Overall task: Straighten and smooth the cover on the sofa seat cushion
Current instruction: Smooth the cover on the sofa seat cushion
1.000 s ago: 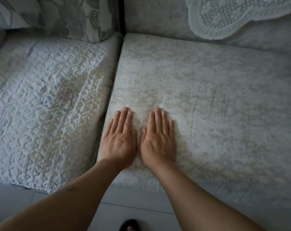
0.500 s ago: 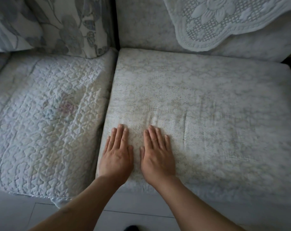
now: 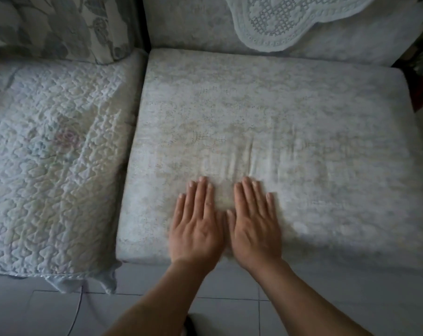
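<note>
Two hands flat on the cover, smoothing part done

Two hands are in view, the left hand (image 3: 197,229) and the right hand (image 3: 255,227). Both lie palm down with fingers straight, side by side, thumbs nearly touching, gripping nothing. They press on the cover (image 3: 327,122) near the front edge of the one seat cushion (image 3: 157,251) under work.

Progress, as judged: the cover lies flat and even across most of its surface, notably far beyond the fingertips and out to the right of the right hand. What is left is a small group of creases (image 3: 242,161), several short ridges running away from the person, just beyond the fingertips of both hands. Until these are pressed out, the smoothing is not complete. The front corners look square; whether the cover's hidden edges are tucked cannot be told.

Count of other items: one quilted cover (image 3: 50,166) on the neighbouring seat, to the left of the left hand; one floral pillow (image 3: 60,25) beyond it; one lace doily (image 3: 278,23) draped on the backrest, far beyond the right hand; tiled floor (image 3: 36,311) below the wrists.
</note>
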Demonstrator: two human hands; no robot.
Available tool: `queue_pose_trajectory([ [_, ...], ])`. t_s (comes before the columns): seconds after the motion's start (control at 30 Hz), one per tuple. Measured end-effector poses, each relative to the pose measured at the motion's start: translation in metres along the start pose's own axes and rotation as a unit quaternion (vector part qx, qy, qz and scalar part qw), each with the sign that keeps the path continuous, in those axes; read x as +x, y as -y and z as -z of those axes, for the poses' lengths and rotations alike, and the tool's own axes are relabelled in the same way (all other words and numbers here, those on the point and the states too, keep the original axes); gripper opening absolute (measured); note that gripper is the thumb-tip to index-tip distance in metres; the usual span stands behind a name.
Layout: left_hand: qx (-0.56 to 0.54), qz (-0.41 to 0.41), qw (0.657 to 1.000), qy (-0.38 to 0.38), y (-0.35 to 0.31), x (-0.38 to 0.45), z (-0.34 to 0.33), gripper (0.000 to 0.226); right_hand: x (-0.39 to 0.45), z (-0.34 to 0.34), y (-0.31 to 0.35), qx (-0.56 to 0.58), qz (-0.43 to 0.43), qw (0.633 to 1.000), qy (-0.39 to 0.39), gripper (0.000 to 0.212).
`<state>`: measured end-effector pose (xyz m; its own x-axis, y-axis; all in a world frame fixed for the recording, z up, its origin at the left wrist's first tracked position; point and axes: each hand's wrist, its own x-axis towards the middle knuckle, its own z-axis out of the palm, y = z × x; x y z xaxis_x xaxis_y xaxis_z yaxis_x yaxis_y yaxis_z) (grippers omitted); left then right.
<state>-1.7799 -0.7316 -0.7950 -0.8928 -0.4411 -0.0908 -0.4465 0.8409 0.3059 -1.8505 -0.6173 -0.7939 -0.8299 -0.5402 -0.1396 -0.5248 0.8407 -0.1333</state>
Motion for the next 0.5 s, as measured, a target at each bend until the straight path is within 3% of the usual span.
queue_pose_trajectory([
  [0.3, 0.001, 0.028, 1.0, -0.001, -0.013, 0.002, 0.0, 0.064, 0.004, 0.029, -0.018, 0.087, 0.024, 0.995, 0.033, 0.072],
  [0.5, -0.037, -0.024, 0.995, -0.095, -0.079, 0.022, 0.017, 0.06, 0.008, 0.057, -0.061, 0.092, -0.003, 0.981, -0.169, 0.057],
])
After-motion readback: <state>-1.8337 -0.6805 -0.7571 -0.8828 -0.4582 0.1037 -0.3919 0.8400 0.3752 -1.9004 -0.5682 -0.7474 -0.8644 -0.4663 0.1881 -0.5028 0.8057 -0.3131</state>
